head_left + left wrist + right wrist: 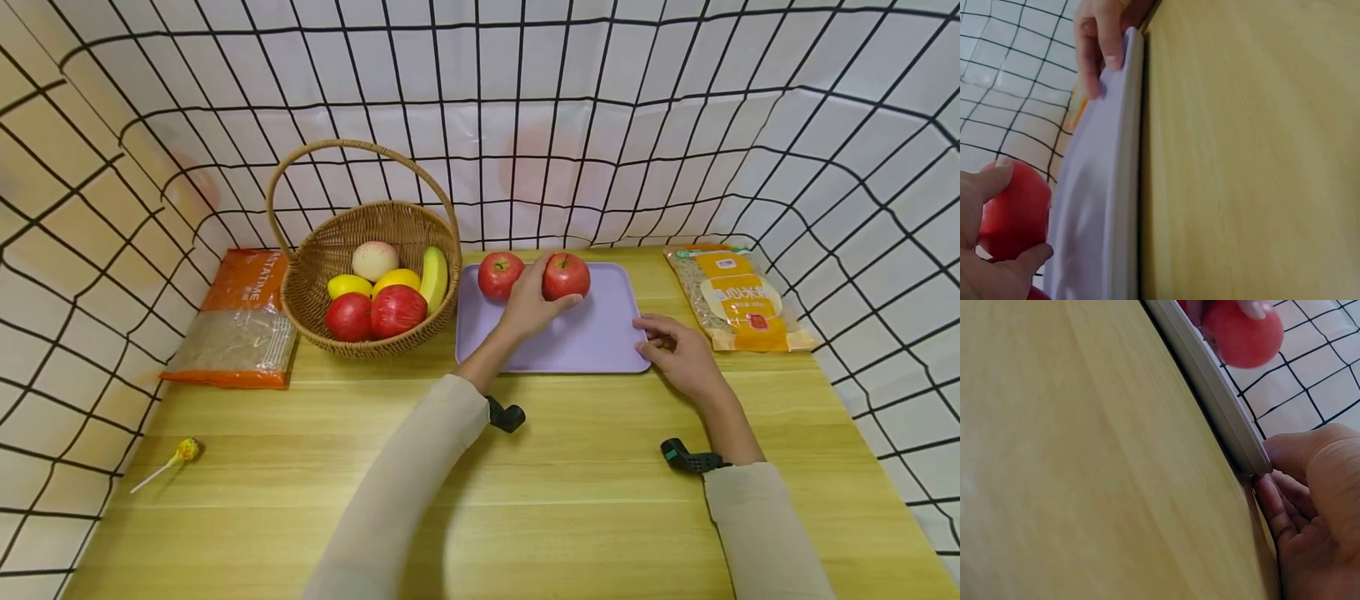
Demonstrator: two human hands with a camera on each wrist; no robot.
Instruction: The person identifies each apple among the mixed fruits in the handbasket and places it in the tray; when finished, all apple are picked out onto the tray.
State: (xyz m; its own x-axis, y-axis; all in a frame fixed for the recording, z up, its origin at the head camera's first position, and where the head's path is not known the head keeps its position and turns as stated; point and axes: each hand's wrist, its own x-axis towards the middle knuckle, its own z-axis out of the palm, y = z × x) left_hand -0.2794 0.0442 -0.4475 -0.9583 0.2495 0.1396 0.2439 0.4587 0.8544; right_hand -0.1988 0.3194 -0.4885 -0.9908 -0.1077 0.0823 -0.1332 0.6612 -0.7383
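Toward the bench's left edge lies a wrapped lollipop (187,451), with an orange-ended plastic bag (236,333) flat behind it, near the rear left corner. Beside that bag, the wicker basket (326,254) keeps a banana (434,279) and rounder fruit together within its rim; its tall handle (360,144) probably limits reaching in from above. Next comes the lavender tray (603,333), one red apple (498,276) near its rear left corner. The left hand (531,302) grasps a second red apple (566,279) over the tray's rear part, thumb and fingers on opposite sides, likely so it cannot roll; whether it touches the tray I cannot tell. The right hand's grip pinches the tray's front right corner, thumb above and finger below, presumably steadying it. A yellow grain bag (742,296) sits near the bench's rear right corner. The tray's front edge faces bare bench (585,500), leaving the arms room sideways.
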